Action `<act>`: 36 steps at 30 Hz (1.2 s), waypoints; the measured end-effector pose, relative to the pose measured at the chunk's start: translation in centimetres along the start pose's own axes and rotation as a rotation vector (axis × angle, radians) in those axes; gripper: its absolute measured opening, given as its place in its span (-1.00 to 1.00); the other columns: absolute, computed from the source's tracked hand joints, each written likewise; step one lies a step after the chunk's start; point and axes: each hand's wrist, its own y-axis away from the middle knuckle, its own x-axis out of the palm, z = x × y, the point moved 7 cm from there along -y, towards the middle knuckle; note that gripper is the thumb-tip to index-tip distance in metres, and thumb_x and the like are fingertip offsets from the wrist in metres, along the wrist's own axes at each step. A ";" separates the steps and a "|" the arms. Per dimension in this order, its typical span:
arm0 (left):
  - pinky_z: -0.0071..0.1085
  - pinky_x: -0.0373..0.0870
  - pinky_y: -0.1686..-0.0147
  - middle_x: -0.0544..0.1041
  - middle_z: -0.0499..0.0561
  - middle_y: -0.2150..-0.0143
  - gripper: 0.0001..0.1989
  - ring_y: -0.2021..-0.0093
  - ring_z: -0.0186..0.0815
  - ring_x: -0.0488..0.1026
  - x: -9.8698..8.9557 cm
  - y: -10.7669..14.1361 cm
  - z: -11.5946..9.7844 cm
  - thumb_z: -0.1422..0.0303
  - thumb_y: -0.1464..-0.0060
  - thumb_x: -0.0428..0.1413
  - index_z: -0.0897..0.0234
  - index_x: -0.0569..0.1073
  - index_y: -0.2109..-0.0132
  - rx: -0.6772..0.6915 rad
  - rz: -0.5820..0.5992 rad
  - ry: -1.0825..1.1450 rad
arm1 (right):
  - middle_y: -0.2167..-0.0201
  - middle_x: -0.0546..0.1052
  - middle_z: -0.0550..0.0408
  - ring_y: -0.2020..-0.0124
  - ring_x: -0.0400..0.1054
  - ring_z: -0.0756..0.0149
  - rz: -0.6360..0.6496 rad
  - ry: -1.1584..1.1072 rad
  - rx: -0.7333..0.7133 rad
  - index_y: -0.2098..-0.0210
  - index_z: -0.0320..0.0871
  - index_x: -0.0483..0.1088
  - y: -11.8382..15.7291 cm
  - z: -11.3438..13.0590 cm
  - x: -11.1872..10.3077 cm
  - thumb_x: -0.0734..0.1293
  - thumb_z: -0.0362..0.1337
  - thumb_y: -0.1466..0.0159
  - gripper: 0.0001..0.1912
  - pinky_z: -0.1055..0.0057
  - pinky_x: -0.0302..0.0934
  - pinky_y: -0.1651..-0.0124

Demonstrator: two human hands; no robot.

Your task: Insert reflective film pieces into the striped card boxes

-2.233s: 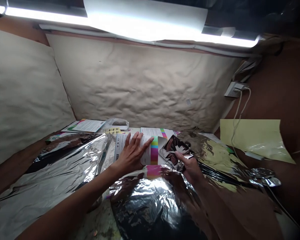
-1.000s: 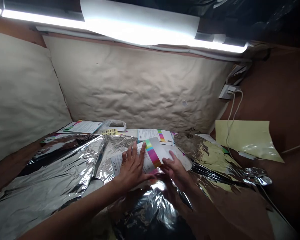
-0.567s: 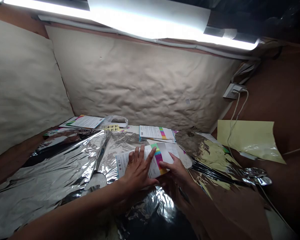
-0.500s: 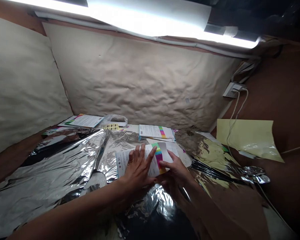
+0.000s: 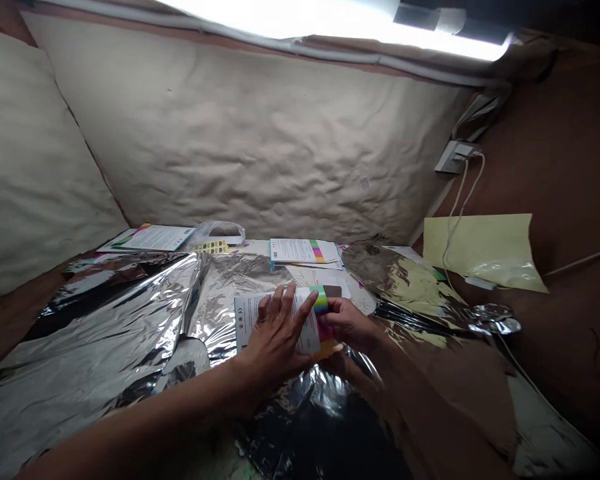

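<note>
A flat printed cardboard packet (image 5: 247, 320), white with small text and rainbow stripes at its right end, lies in front of me on silvery foil. My left hand (image 5: 277, 330) rests across its middle, fingers spread and pressed flat on the printed face. At the striped end my right hand (image 5: 347, 323) is closed, thumb and fingers pinching the packet's edge. A dark grey patch (image 5: 333, 291) shows just above those fingers; whether it is an opening or a flap, I cannot tell. The right fingertips are partly hidden.
Behind the packet lies a stack of similar printed packets (image 5: 300, 251), with more packets (image 5: 160, 237) at the back left. Beside those are a yellow sticker sheet (image 5: 211, 247) and a clear plastic bag (image 5: 225, 230). Foil sheets (image 5: 115, 327) cover the left. White cables (image 5: 460, 200) hang at right.
My right hand has curled in over the striped end, and the pale flap that stuck up there no longer shows. The left hand stays spread on the packet. The view has tilted down slightly.
</note>
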 end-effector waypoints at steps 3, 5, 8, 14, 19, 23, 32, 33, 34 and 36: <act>0.14 -0.08 -0.20 -0.01 0.31 -0.37 0.14 -0.34 0.25 -0.05 -0.3 -0.2 0.2 -0.16 0.14 0.24 0.04 -0.15 -0.44 0.013 0.084 0.050 | 0.40 0.58 0.10 0.38 0.48 0.28 0.009 0.025 -0.005 0.25 -0.23 0.52 0.0 -0.1 -0.1 0.54 -0.32 0.09 -0.62 0.35 0.35 0.24; 0.14 0.02 -0.16 0.14 0.28 -0.29 0.00 -0.27 0.19 0.09 -0.9 -0.5 0.6 -0.14 0.06 0.21 0.00 -0.04 -0.41 0.017 0.182 0.104 | 0.36 0.58 0.11 0.35 0.47 0.29 0.006 0.062 -0.038 0.18 -0.22 0.51 0.0 0.1 -0.3 0.54 -0.30 0.06 -0.58 0.39 0.34 0.24; -0.04 0.20 -0.09 0.30 0.15 -0.13 -0.37 -0.16 0.01 0.25 -1.9 -1.1 0.9 0.04 -0.09 0.18 0.01 0.22 -0.27 0.091 0.323 0.218 | 0.31 0.59 0.12 0.28 0.47 0.30 -0.005 0.192 -0.083 0.10 -0.18 0.50 0.0 0.4 -0.6 0.52 -0.29 -0.01 -0.56 0.43 0.32 0.23; -0.26 0.32 0.01 0.32 0.06 0.00 -0.53 -0.01 -0.13 0.33 -0.7 -1.3 1.0 0.24 -0.01 0.26 0.10 0.36 -0.07 0.213 0.486 0.373 | 0.31 0.58 0.11 0.23 0.45 0.24 -0.004 0.528 -0.071 0.10 -0.17 0.51 -0.4 -0.3 -0.9 0.51 -0.30 0.04 -0.53 0.41 0.31 0.21; -0.27 0.34 0.07 0.31 0.03 0.02 -0.51 0.02 -0.14 0.34 0.7 -1.1 1.4 0.24 0.04 0.28 0.12 0.35 -0.05 0.147 0.544 0.413 | 0.48 0.51 0.21 0.48 0.35 0.40 0.126 0.441 0.104 0.01 -0.16 0.48 -0.2 -1.5 -1.3 0.46 -0.25 -0.02 -0.48 0.51 0.16 0.44; -0.28 0.33 0.09 0.32 0.02 0.03 -0.53 0.03 -0.15 0.33 0.6 -1.1 1.4 0.22 0.05 0.29 0.16 0.36 0.00 0.143 0.538 0.390 | 0.46 0.50 0.18 0.46 0.35 0.37 0.066 0.611 0.048 -0.02 -0.17 0.47 -0.1 -1.0 -1.6 0.43 -0.25 -0.04 -0.48 0.47 0.19 0.40; -0.30 0.30 0.13 0.42 0.03 0.06 -0.57 0.04 -0.13 0.36 1.1 -0.8 0.8 0.15 0.04 0.31 0.21 0.38 0.08 0.199 0.502 0.277 | 0.16 0.52 -0.09 0.15 0.41 0.08 -0.371 1.349 0.001 0.13 -0.14 0.51 0.9 1.8 -3.7 0.36 -0.02 -0.22 -0.64 0.34 0.20 0.16; -0.29 0.29 0.12 0.44 0.03 0.08 -0.58 0.05 -0.13 0.37 1.2 -0.7 0.6 0.14 0.03 0.30 0.21 0.39 0.09 0.214 0.502 0.264 | 0.15 0.51 -0.10 0.16 0.42 0.08 -0.379 1.350 0.009 0.14 -0.14 0.52 1.1 2.0 -3.8 0.36 0.00 -0.22 -0.62 0.34 0.20 0.15; -0.28 0.29 0.10 0.45 0.03 0.09 -0.60 0.06 -0.13 0.37 1.2 -0.5 0.4 0.15 0.01 0.29 0.22 0.39 0.09 0.224 0.499 0.256 | 0.13 0.50 -0.11 0.15 0.42 0.08 -0.397 1.352 0.010 0.14 -0.15 0.52 1.3 2.3 -3.9 0.35 0.02 -0.22 -0.61 0.34 0.19 0.14; -0.28 0.29 0.10 0.45 0.03 0.09 -0.60 0.07 -0.13 0.37 1.3 -0.4 0.3 0.14 0.00 0.29 0.22 0.38 0.10 0.229 0.485 0.253 | 0.12 0.49 -0.13 0.15 0.42 0.08 -0.441 1.365 0.006 0.17 -0.16 0.52 1.7 2.9 -4.1 0.32 0.00 -0.24 -0.63 0.34 0.18 0.14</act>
